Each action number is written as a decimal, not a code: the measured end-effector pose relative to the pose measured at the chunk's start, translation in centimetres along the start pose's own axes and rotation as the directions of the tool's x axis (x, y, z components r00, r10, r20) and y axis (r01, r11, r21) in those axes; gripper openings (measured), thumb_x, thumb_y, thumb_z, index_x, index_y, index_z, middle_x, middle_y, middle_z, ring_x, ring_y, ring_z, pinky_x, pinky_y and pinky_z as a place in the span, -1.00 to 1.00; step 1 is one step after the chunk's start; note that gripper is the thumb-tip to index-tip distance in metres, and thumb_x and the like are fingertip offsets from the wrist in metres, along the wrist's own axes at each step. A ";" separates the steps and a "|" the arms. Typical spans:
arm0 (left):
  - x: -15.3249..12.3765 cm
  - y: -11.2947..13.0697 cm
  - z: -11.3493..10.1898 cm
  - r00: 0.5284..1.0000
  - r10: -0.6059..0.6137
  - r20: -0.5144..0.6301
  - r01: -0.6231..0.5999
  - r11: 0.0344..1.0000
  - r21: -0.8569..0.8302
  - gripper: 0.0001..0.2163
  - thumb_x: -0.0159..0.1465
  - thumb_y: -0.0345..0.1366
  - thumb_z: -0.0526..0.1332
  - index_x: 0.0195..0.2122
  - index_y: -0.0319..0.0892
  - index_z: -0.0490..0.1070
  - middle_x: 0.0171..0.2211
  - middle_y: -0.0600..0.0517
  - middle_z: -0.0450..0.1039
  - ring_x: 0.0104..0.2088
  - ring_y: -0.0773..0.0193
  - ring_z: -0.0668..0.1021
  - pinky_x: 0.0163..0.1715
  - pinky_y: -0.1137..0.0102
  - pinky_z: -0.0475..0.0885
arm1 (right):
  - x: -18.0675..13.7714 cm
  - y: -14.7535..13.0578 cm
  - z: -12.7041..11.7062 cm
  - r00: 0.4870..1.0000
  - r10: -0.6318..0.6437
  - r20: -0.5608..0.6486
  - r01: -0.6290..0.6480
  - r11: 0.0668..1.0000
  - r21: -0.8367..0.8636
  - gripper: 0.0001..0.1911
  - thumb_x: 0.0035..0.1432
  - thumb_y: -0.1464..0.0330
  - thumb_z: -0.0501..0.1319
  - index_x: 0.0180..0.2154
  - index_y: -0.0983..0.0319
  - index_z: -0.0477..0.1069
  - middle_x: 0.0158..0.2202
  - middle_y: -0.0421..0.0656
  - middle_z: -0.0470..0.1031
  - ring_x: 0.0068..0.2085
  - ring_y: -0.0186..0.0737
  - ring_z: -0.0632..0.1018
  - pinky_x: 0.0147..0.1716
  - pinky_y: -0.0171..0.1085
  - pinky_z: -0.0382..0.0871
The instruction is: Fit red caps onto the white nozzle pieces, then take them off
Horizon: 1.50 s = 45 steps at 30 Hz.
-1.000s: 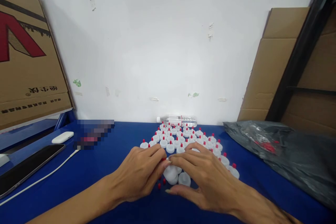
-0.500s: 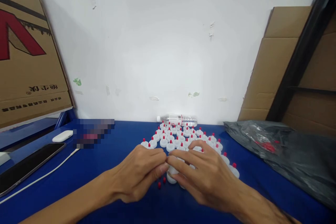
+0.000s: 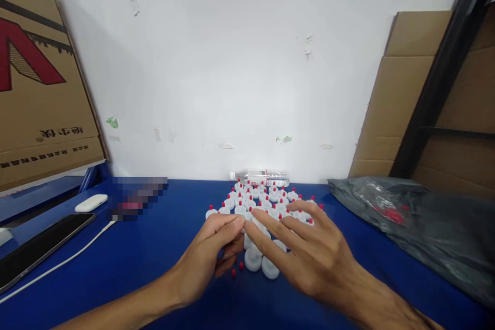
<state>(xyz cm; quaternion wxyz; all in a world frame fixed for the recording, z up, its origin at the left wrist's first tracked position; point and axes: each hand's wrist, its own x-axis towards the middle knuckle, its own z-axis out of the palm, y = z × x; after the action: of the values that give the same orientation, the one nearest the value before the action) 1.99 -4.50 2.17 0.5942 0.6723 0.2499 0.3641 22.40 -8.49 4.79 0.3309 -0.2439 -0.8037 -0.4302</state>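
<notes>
On smooth blue tabletop (image 3: pixel 154 240), stretching toward back edge beneath scuffed white wall (image 3: pixel 232 72): round white plastic caps (image 3: pixel 253 259), many red-tipped; above them, right hand (image 3: pixel 305 247) loosely open, holding nothing visible; left hand (image 3: pixel 211 250) curled, cannot tell around what.

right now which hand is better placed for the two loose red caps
Probably the left hand: its curled fingers are just beside the red caps, while the right hand is farther off, over the white lids.
</notes>
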 end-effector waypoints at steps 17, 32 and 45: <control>0.6 -0.2 -2.0 0.917 0.383 0.111 -0.357 0.661 0.660 -0.62 0.54 -0.20 -0.15 -0.46 -0.10 0.09 -0.57 0.16 0.10 -0.59 0.36 0.20 -0.56 0.40 0.16 | -1.0 1.4 0.6 0.995 0.099 -0.001 -0.098 0.987 0.131 -0.79 0.40 0.50 0.16 -0.02 0.29 0.51 -0.10 -0.12 0.69 -0.37 -0.30 0.64 0.11 -0.04 0.26; 0.8 1.7 -5.0 0.956 0.071 0.285 -0.292 0.135 0.947 -0.90 0.43 -0.34 0.09 -0.13 -0.10 0.39 -0.20 0.07 0.46 -0.36 0.28 0.50 -0.38 0.37 0.24 | -1.9 0.1 1.2 0.950 0.126 0.284 -0.261 0.822 0.507 -0.84 0.40 0.43 0.18 -0.01 0.15 0.38 -0.03 -0.23 0.63 -0.03 -0.27 0.63 0.31 -0.10 -0.05; 1.4 1.1 -6.7 0.933 -0.102 0.344 -0.327 0.150 0.933 -0.76 0.39 -0.45 0.18 -0.16 0.00 0.62 -0.25 0.10 0.60 -0.28 0.28 0.62 -0.31 0.44 0.35 | -2.6 -1.7 2.1 0.887 -0.114 0.446 -0.208 0.765 0.609 -0.83 0.35 0.36 0.21 -0.02 0.16 0.42 -0.07 -0.21 0.59 -0.10 -0.24 0.55 0.12 -0.15 0.22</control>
<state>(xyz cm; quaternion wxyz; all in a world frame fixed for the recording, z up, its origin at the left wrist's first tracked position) -2.54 0.50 3.73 0.0182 0.9615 0.2709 0.0416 22.29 -7.89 1.05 0.2057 -0.2309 -0.9496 -0.0508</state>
